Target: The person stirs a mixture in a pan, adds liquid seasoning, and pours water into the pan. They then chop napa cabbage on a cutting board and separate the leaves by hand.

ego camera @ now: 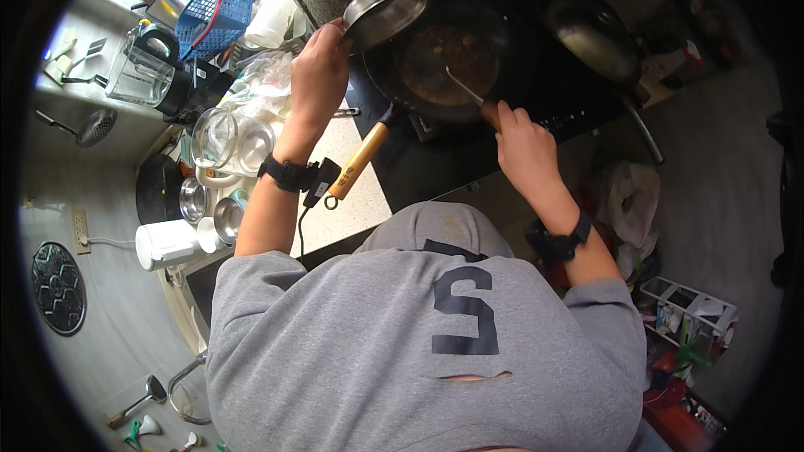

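Observation:
My left hand (319, 85) grips the rim of a stainless steel bowl (391, 17), tilted above the left rim of a dark wok (382, 72). Brown food in liquid (453, 53) lies in the bottom of the wok. My right hand (529, 149) is closed around the wooden handle of a metal cooking utensil (466, 83). Its shaft reaches into the wok; the working end is hard to make out against the food. The wok's wooden handle (361, 160) points towards me, between my forearms, with neither hand on it.
The wok stands on a black cooktop (408, 163). To its right is a metal pan or lid (590, 34). Along the left counter crowd a glass pitcher (217, 138), a blender (141, 72), a blue plastic basket (213, 12), plastic bags (267, 75) and a white kettle (166, 243).

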Tool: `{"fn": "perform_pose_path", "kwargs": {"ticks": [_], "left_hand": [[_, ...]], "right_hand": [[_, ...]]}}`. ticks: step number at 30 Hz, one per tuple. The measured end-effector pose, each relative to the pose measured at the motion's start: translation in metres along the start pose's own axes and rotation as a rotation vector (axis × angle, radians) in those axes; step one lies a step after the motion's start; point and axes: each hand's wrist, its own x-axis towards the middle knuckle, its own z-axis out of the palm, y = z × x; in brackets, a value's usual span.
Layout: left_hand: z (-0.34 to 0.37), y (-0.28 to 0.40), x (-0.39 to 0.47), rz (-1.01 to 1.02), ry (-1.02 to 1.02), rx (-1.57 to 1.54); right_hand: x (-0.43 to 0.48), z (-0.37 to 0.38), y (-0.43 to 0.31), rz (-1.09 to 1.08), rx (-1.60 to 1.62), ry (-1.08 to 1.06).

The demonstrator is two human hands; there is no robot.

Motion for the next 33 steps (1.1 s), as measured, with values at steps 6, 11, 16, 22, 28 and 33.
{"fn": "perform_pose_path", "kwargs": {"ticks": [6, 11, 16, 22, 28, 33], "left_hand": [[-0.002, -0.001, 0.0, -0.033, -0.019, -0.034], [0.0, -0.003, -0.002, -0.087, -0.026, -0.059], [0.003, -0.003, -0.003, -0.08, -0.032, -0.032], [0.004, -0.002, -0.003, -0.145, -0.047, -0.077], [0.007, -0.004, -0.005, -0.136, -0.032, -0.089], [0.011, -0.015, -0.012, -0.227, -0.049, -0.159]], "right_hand": [[0.009, 0.002, 0.013, 0.045, 0.067, 0.183], [0.007, 0.002, 0.016, 0.139, -0.111, 0.15], [0.009, 0.018, 0.0, 0.066, -0.095, 0.135], [0.004, 0.005, -0.007, 0.115, 0.061, 0.133], [-0.006, 0.015, -0.011, 0.126, 0.167, 0.037], [-0.007, 0.019, 0.004, 0.202, 0.342, 0.113]]}}
